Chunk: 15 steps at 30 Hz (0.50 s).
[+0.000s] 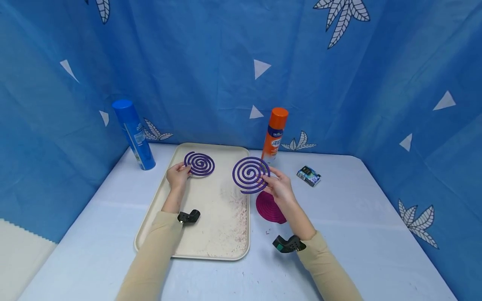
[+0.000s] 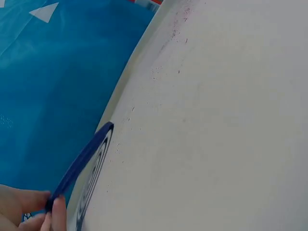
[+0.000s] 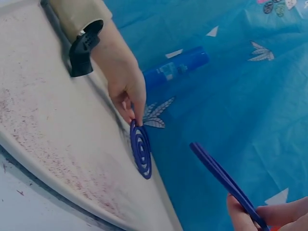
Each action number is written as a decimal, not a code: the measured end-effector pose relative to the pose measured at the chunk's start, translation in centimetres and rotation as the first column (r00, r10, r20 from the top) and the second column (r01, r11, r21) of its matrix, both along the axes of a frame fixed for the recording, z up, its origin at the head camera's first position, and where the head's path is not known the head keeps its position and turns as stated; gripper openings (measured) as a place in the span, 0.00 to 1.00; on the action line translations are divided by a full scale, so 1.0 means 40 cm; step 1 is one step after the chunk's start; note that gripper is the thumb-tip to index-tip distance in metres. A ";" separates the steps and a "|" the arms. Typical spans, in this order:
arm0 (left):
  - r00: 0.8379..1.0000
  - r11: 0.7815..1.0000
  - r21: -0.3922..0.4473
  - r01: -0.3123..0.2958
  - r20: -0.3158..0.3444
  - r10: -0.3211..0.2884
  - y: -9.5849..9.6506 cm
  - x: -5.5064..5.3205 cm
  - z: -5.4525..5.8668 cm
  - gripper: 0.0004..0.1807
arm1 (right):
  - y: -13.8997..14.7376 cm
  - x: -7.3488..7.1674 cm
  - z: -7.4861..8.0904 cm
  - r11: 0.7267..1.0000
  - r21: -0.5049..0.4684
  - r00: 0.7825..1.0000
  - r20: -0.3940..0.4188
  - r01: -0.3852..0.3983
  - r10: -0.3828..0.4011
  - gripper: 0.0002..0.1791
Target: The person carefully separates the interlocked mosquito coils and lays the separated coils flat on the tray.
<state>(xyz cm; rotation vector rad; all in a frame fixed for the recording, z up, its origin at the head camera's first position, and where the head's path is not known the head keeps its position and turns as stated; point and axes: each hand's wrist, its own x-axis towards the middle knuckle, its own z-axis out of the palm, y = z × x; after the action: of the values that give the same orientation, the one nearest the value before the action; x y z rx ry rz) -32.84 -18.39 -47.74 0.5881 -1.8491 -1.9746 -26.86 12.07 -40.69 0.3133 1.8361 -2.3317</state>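
Observation:
My left hand (image 1: 178,176) pinches a purple mosquito coil (image 1: 200,163) by its left edge, over the far left part of a cream tray (image 1: 211,234). In the left wrist view this coil (image 2: 79,166) appears nearly edge-on between thumb and fingers. A second purple mosquito coil (image 1: 249,175) is pinched at its right side by my right hand (image 1: 279,186), above the tray's right rim. The right wrist view shows that coil (image 3: 226,180) tilted, seen from its edge. Beneath the right hand, magenta coils (image 1: 270,207) lie on the table, partly covered by the hand and forearm.
A blue spray can (image 1: 134,136) stands beyond the tray's left side. Behind the right hand is an orange-capped spray can (image 1: 275,136). A small dark printed box (image 1: 308,175) lies farther right. Reddish crumbs dot the tray's right side, and a blue curtain (image 1: 211,83) hangs behind.

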 end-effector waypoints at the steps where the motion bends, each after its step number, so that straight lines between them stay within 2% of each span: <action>1: 1.000 0.999 -0.034 -0.015 0.017 0.015 -0.005 -0.001 -0.006 0.19 | -0.008 -0.004 -0.006 1.000 0.004 1.000 -0.005 0.000 0.000 0.26; 3: 0.997 0.989 -0.138 -0.061 0.037 0.066 -0.012 -0.003 -0.013 0.19 | -0.028 -0.018 -0.020 1.000 0.010 1.000 -0.005 0.006 -0.006 0.25; 5: 0.991 0.961 -0.254 -0.111 0.039 0.125 -0.016 -0.002 -0.015 0.21 | -0.050 -0.037 -0.035 1.000 0.023 1.000 0.000 0.016 -0.016 0.26; 8: 0.983 0.914 -0.372 -0.163 0.020 0.184 -0.021 0.003 -0.014 0.24 | -0.086 -0.071 -0.056 0.999 0.033 0.999 0.011 0.032 -0.033 0.27; 10: 0.980 0.900 -0.398 -0.177 0.012 0.199 -0.021 0.003 -0.013 0.25 | -0.108 -0.093 -0.066 0.999 0.035 0.999 0.013 0.031 -0.032 0.27; 15: 0.977 0.902 -0.387 -0.190 0.018 0.214 -0.017 0.001 -0.018 0.24 | -0.153 -0.135 -0.067 1.000 0.024 1.000 0.015 0.013 -0.014 0.28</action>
<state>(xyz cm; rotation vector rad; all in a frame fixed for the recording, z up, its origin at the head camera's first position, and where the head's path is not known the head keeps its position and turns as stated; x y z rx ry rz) -32.82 -19.05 -48.45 0.6894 -2.0451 -1.4245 -32.25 5.94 -43.36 0.3459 1.8616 -2.3118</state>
